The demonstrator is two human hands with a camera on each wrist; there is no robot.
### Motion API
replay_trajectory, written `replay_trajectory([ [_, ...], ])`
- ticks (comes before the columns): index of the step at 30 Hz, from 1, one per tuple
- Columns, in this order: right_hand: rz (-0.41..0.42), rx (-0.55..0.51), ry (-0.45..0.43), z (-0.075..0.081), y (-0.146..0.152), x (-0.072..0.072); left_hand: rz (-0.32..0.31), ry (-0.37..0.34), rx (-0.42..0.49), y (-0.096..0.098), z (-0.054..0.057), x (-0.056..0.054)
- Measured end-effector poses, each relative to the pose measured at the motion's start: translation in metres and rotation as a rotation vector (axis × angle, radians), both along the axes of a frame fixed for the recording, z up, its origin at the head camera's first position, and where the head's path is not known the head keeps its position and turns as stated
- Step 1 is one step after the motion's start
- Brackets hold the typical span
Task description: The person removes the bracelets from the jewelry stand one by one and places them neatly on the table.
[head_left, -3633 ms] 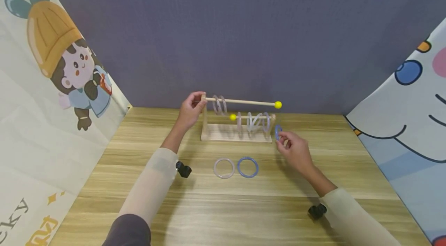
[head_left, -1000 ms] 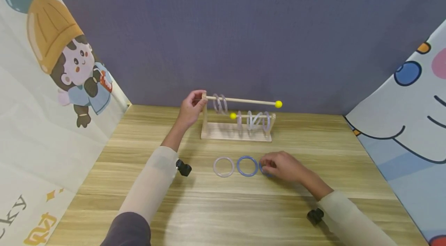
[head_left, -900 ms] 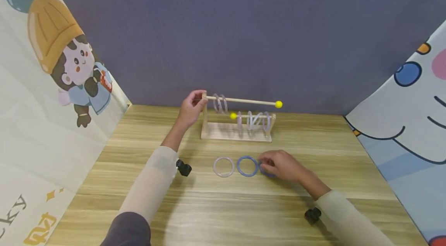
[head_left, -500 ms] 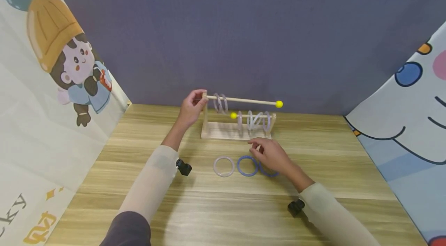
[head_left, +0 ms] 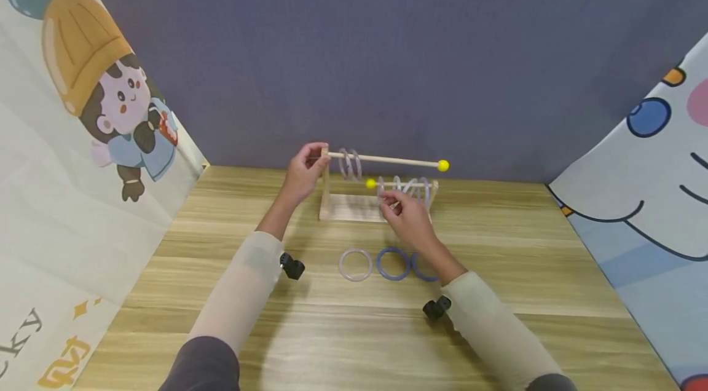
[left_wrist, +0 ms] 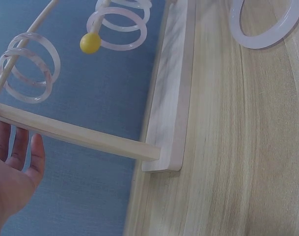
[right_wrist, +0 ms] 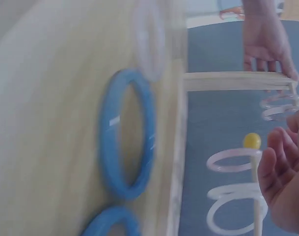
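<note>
On my feed the left hand (head_left: 303,173) gripped the top of the tall post of the wooden stand (head_left: 348,209), thumb in front, fingers behind. Right hand (head_left: 410,219) was at the lower rod (head_left: 389,184), fingers loosely bent, grasping nothing I could see; couldn't tell if the tips touched the pink ring (right_wrist: 209,162) hanging nearest that rod's yellow ball (head_left: 370,184). White rings (right_wrist: 228,231) hung further along, partly behind the hand in the head view. Upper rod (head_left: 398,161) carried two pale rings (head_left: 358,171) near the gripped post. On the table (head_left: 310,329), in front of the stand: a row of clear pale ring (head_left: 356,280), blue ring (head_left: 393,279), second blue ring (head_left: 423,279), the last partly covered by the right arm. Right wrist view was blurry.
</note>
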State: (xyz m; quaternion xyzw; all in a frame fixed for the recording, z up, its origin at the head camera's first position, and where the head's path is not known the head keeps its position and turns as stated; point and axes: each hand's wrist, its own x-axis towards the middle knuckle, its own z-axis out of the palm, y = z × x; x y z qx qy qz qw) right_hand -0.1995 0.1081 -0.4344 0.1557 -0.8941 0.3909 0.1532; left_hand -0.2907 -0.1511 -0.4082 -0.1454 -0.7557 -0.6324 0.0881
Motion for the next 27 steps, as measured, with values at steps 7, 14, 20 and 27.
replay_trajectory([
  [7, -0.049, -0.129, 0.006, 0.017, -0.014, -0.015, 0.005, -0.003, 0.001, -0.001, 0.0, -0.002],
  [14, -0.085, -0.145, -0.01, 0.025, -0.025, -0.025, 0.003, 0.0, -0.005, 0.0, 0.0, 0.0],
  [20, -0.087, -0.19, -0.017, 0.027, -0.035, -0.033, 0.006, -0.016, -0.004, 0.0, 0.0, 0.001],
  [27, -0.118, -0.207, -0.022, 0.029, -0.046, -0.039, 0.009, -0.044, -0.01, 0.001, 0.001, -0.001],
])
